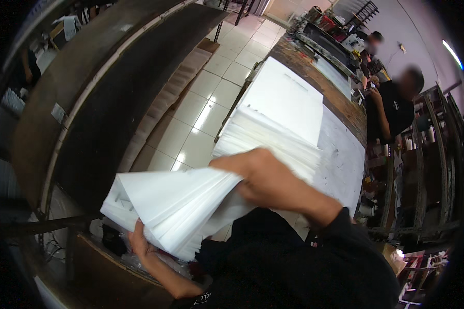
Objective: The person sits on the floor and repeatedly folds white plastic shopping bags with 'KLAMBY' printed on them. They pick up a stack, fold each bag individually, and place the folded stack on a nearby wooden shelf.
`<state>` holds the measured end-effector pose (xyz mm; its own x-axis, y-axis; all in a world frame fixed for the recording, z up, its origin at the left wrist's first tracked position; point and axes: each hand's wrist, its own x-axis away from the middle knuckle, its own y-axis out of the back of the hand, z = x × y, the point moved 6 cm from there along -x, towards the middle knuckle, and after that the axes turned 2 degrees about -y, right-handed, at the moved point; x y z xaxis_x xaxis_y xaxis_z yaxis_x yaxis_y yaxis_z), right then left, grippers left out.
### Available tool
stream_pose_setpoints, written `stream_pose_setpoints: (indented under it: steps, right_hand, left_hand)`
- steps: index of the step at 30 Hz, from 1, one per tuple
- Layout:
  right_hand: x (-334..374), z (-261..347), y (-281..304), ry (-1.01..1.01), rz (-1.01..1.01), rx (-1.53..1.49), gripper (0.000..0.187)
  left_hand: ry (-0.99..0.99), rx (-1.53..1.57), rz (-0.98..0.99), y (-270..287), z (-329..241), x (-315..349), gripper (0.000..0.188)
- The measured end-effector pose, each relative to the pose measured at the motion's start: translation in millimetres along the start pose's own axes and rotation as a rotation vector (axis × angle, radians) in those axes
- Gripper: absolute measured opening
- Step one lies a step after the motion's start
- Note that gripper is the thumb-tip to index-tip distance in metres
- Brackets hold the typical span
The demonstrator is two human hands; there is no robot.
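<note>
A thick stack of white sheets point(178, 206) lies in front of me at the lower left, its upper sheets bent and fanned apart. My right hand point(255, 172) is closed around the lifted edge of these sheets, slightly blurred. On the near side, my left hand point(141, 241) grips the stack's lower edge, the fingers partly hidden by the paper. Beyond my right hand, a second white paper stack point(283, 95) rests on the table, with its near edges loosely layered.
The white tabletop point(340, 154) extends to the right of the second stack. Dark shelving point(134, 77) runs along the left, beside a tiled floor point(211, 118). A person in black point(397, 108) works at the far right, near a cluttered wooden bench point(294, 56). Metal racks point(420, 159) line the right.
</note>
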<state>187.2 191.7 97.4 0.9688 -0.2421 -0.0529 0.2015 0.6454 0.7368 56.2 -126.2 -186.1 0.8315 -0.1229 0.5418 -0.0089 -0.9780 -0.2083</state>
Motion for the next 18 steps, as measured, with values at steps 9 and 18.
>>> stream_pose_setpoints:
  steps: [9,18]
  right_hand:
    - [-41,-67,296,-0.329,-0.002,0.281,0.033]
    - [-73,-357,417,-0.31,-0.179,0.651,0.037]
  left_hand:
    - [-0.061,0.06,0.502,-249,-117,107,0.048]
    - [0.219,0.108,0.463,-495,-16,147,0.045]
